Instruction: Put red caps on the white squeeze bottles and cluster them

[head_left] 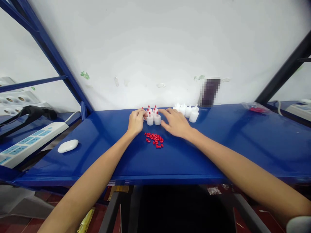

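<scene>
Several white bottles with red caps (pixel 157 119) stand grouped upright near the back of the blue table. At the left side of this group is my left hand (pixel 136 121), its fingers curled at a bottle with a red cap. My right hand (pixel 175 123) is at the group's right side, palm down, with its fingers apart and nothing held. Loose small red caps (pixel 155 139) lie in a pile in front of the bottles. Beyond my right hand stand several white bottles without red caps (pixel 193 114), partly hidden by it.
A white oval case (pixel 68 146) lies on the blue table (pixel 189 161) at the left, beside a white power strip (pixel 34 140). A clear bag with red pieces (pixel 256 108) is at the back right. Blue shelf posts (pixel 52 48) rise at the left.
</scene>
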Tool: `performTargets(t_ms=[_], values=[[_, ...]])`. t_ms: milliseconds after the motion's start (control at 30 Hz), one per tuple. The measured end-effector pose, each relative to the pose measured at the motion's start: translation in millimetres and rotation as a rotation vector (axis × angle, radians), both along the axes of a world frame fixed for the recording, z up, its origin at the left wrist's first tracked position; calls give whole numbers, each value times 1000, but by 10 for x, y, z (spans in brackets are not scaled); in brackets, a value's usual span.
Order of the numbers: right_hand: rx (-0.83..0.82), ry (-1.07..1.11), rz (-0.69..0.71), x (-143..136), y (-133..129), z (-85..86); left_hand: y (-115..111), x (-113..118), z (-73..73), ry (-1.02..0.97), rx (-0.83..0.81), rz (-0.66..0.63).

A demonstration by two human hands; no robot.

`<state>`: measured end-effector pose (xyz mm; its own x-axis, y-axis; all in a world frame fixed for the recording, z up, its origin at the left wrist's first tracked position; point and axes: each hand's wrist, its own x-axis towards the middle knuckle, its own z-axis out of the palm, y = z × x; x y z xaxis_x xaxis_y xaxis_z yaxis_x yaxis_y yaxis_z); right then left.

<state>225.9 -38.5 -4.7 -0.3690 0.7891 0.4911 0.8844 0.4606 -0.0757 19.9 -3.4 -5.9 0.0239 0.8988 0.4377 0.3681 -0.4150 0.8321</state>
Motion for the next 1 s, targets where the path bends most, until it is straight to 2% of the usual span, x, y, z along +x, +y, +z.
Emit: performTargets(t_ms=[100,167,300,400,467,567,633,733,800,933,1000], values=[[90,-28,-167,175,-42,179,-24,4,-2,-23,25,22],[85,-42,-333,321,-69,300,-46,6,-3,-7,54,61],[-174,-51,-577,580,-83,467,-82,11,3,21,88,82],[-354,-100,-587,676,-34,486,-101,19,16,22,79,65],[-406,-161,-557,698,14,454,-112,24,29,39,67,56],[-385,-203,-476,692,61,379,-118,23,51,93,60,57],[-355,-194,-325,653,58,323,-111,18,61,112,54,59],[-333,-138,-10,526,17,223,-94,9,67,85,21,56],[-326,-105,132,413,-7,145,-94,9,69,50,5,43],[-296,-134,215,232,-6,21,-120,35,62,25,-16,-31],[-261,-43,251,167,-10,6,-134,59,46,-2,-20,-81]])
